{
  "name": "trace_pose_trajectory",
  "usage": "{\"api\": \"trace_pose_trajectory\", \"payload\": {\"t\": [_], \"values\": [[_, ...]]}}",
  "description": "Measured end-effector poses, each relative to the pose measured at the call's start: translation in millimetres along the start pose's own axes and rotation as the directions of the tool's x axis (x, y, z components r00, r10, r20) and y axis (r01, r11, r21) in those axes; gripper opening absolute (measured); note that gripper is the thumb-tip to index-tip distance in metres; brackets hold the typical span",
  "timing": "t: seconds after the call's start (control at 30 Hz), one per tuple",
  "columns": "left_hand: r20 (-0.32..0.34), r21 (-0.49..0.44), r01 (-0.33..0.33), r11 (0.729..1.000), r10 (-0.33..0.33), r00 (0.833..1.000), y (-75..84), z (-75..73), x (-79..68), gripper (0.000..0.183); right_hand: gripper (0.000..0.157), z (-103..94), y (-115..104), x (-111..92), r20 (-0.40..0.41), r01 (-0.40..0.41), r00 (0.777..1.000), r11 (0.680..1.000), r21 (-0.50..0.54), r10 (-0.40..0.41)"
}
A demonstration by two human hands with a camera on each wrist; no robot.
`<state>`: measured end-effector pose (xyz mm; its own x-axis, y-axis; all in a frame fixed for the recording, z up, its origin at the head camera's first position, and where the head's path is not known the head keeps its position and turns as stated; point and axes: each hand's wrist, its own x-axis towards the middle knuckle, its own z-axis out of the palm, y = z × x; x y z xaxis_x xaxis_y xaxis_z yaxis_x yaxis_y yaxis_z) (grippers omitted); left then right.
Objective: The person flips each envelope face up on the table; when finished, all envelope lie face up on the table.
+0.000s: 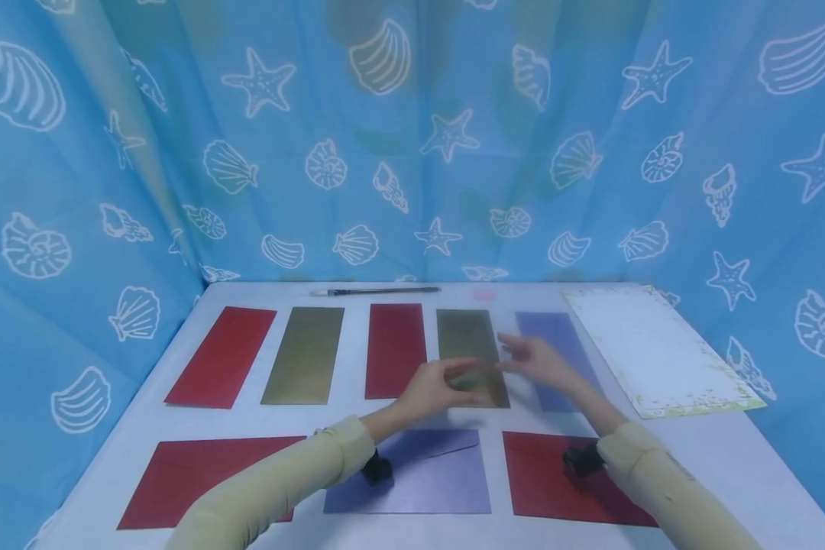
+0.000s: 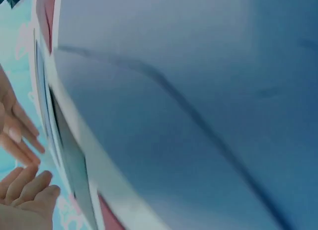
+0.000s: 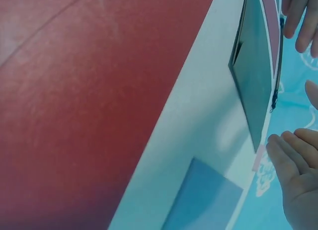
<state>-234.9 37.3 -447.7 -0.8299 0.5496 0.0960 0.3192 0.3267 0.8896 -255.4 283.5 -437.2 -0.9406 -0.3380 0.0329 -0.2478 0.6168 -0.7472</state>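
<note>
Both hands hover over the white table with nothing in them. My left hand [image 1: 440, 386] is above the lower part of a gold envelope [image 1: 470, 336], its thumb and fingers spread apart. Just right of it, my right hand [image 1: 532, 359] hangs between that gold envelope and an upright purple envelope [image 1: 577, 359], fingers loosely extended. The fingertips of the two hands face each other across a small gap. Below the left forearm lies a wide purple envelope [image 1: 440, 481] with a curved flap edge. A wide red envelope [image 1: 536, 481] lies under the right wrist.
Along the back row lie a red envelope [image 1: 223, 355], a gold envelope [image 1: 304, 355] and another red envelope [image 1: 395, 344]. One more red envelope [image 1: 179, 473] is front left. A brush [image 1: 385, 290], a pink eraser-like block [image 1: 484, 295] and floral-bordered paper [image 1: 660, 351] lie farther back.
</note>
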Motion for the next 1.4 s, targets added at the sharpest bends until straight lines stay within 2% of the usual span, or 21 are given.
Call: {"api": "trace_pose_trajectory", "payload": {"t": [0.1,0.23,0.4,0.63,0.83,1.07,1.2,1.4], "values": [[0.036,0.141,-0.031,0.989,0.027,0.999,-1.5,-9.4,-3.5,0.066,0.066,1.4,-8.9,-6.9,0.020,0.032,0.999,0.995,-0.093,-0.030],[0.095,0.304,-0.059,0.951,0.031,0.995,-5.3,-15.7,-7.9,0.071,0.061,8.0,-18.9,-17.0,0.099,0.094,0.992,0.971,-0.219,-0.074],[0.148,0.401,-0.097,0.911,0.040,0.988,-10.0,-17.6,-12.1,0.070,0.056,18.4,-23.3,-23.9,0.186,0.194,0.972,0.932,-0.305,-0.141],[0.181,0.431,-0.125,0.893,0.050,0.982,-14.0,-15.7,-13.0,0.068,0.055,23.8,-20.5,-25.7,0.226,0.244,0.958,0.918,-0.313,-0.178],[0.184,0.436,-0.133,0.890,0.056,0.981,-14.8,-13.9,-11.5,0.066,0.056,25.9,-18.9,-27.6,0.225,0.232,0.961,0.916,-0.327,-0.164],[0.181,0.409,-0.132,0.903,0.061,0.982,-17.8,-13.6,-9.3,0.064,0.055,27.0,-17.6,-29.4,0.199,0.213,0.968,0.915,-0.342,-0.151],[0.180,0.389,-0.127,0.912,0.060,0.982,-20.1,-16.2,-12.4,0.068,0.056,28.9,-17.3,-30.1,0.188,0.190,0.973,0.921,-0.341,-0.132],[0.185,0.367,-0.155,0.917,0.091,0.978,-25.1,-20.4,-17.9,0.071,0.058,30.2,-17.6,-32.5,0.161,0.162,0.980,0.931,-0.327,-0.114]]}}
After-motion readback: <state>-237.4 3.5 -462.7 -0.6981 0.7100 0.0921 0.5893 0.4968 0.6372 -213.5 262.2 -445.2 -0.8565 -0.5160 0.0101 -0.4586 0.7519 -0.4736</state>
